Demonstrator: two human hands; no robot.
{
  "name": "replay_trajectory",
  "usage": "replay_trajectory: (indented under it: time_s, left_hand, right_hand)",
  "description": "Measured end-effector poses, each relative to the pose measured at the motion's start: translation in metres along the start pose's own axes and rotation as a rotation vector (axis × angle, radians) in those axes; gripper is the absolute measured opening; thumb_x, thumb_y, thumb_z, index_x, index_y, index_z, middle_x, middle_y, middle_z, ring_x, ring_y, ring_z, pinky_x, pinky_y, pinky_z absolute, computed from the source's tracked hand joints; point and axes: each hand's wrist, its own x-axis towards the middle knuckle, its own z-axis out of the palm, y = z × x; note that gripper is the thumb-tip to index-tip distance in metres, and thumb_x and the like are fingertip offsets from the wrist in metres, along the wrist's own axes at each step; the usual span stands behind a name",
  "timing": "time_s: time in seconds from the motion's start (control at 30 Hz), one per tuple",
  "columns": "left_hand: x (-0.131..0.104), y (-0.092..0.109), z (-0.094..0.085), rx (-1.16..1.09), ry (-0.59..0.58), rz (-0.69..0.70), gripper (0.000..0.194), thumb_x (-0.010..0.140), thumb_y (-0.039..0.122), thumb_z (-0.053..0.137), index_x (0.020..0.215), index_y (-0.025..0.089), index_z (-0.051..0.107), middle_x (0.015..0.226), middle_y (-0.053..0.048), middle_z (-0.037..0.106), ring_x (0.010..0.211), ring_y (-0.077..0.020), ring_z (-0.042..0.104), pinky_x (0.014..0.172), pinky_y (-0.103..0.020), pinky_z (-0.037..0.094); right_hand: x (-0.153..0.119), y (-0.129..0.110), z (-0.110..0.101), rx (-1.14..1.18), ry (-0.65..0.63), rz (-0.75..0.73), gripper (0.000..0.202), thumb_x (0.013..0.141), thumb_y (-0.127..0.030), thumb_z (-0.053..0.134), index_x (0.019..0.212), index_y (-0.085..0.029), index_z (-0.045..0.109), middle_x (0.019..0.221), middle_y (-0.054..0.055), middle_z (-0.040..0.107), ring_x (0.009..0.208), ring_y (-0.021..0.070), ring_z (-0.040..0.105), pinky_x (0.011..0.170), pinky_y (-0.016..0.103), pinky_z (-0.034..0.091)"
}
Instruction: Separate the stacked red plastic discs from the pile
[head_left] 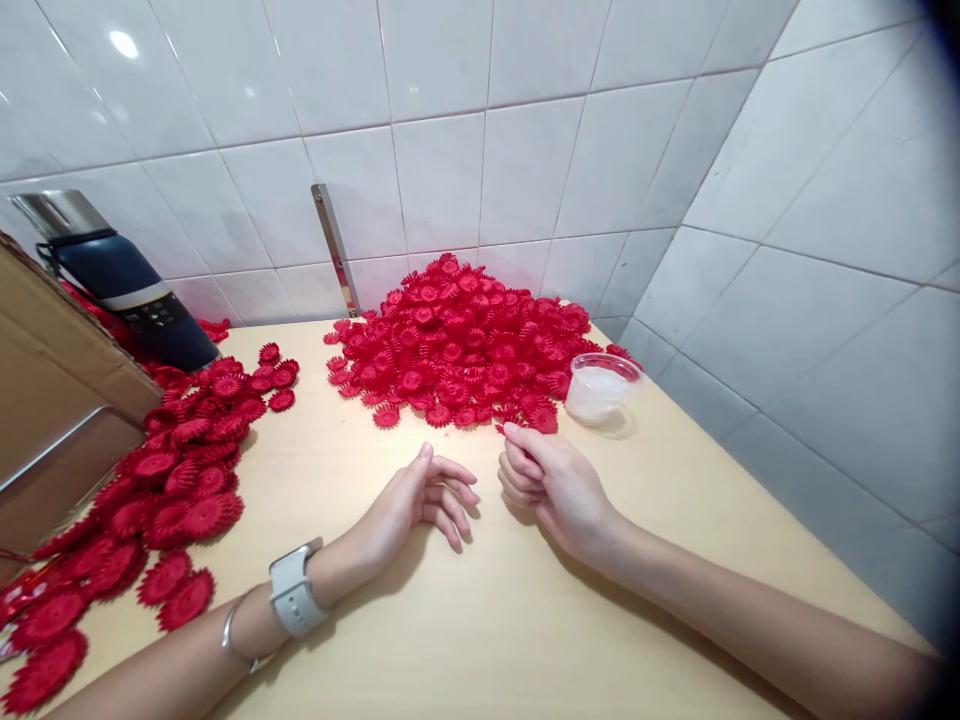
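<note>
A large heap of red fringed discs (465,340) lies against the tiled wall. In front of it, my left hand (431,495) hovers over the pale tabletop (465,640) with its fingers apart and nothing in them. My right hand (551,485) is closed, thumb against the curled index finger, near the heap's front edge. A bit of red shows at that thumb tip; whether it is held or lies behind cannot be made out. A clear plastic tub (600,390) with whitish contents stands beyond my right hand, at the heap's right side.
More red discs (187,480) spread along the left side, beside an open cardboard box (67,400). Behind the box a dark blue bottle (124,275) leans to the left. A metal strip (335,250) stands against the wall. Tiled walls border the table behind and right.
</note>
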Motion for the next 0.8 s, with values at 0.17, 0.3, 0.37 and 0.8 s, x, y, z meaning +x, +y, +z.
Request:
replay_trajectory:
  time_s: [0.17, 0.3, 0.37, 0.8]
  left_hand:
    - [0.0013, -0.0013, -0.001, -0.007, -0.002, 0.002, 0.059, 0.08, 0.059, 0.021, 0.085, 0.011, 0.056, 0.074, -0.009, 0.059, 0.055, -0.0155, 0.058, 0.05, -0.029, 0.047]
    - [0.0021, -0.0027, -0.0017, -0.017, -0.003, 0.007, 0.059, 0.08, 0.059, 0.022, 0.085, 0.011, 0.056, 0.073, -0.009, 0.06, 0.055, -0.0156, 0.058, 0.05, -0.029, 0.048]
    - [0.0018, -0.0025, -0.0015, -0.017, -0.002, 0.003, 0.059, 0.08, 0.059, 0.022, 0.085, 0.011, 0.056, 0.073, -0.009, 0.06, 0.055, -0.0155, 0.058, 0.05, -0.028, 0.047]
    - [0.0003, 0.0001, -0.0001, 0.022, 0.019, 0.002, 0.054, 0.081, 0.056, 0.025, 0.084, 0.011, 0.054, 0.073, -0.009, 0.059, 0.054, -0.0158, 0.058, 0.05, -0.029, 0.047]
  right_hand:
    - [0.0014, -0.0007, -0.0001, 0.059, -0.105, 0.011, 0.036, 0.079, -0.03, 0.045, 0.046, -0.015, 0.045, 0.05, -0.001, 0.046, 0.046, 0.0091, 0.041, 0.045, 0.022, 0.032]
    - [0.0023, 0.0009, 0.0001, 0.023, -0.18, 0.039, 0.032, 0.081, -0.036, 0.042, 0.057, -0.016, 0.05, 0.056, 0.0, 0.052, 0.047, 0.0104, 0.045, 0.046, 0.023, 0.036]
    - [0.0019, 0.0018, 0.0008, -0.094, -0.179, 0.06, 0.036, 0.081, -0.04, 0.04, 0.056, -0.016, 0.05, 0.045, -0.002, 0.048, 0.039, 0.0093, 0.04, 0.038, 0.021, 0.029]
    - [0.0071, 0.0042, -0.0038, -0.025, -0.108, -0.028, 0.027, 0.081, -0.036, 0.04, 0.062, -0.018, 0.044, 0.05, -0.003, 0.045, 0.04, 0.0079, 0.035, 0.038, 0.02, 0.023]
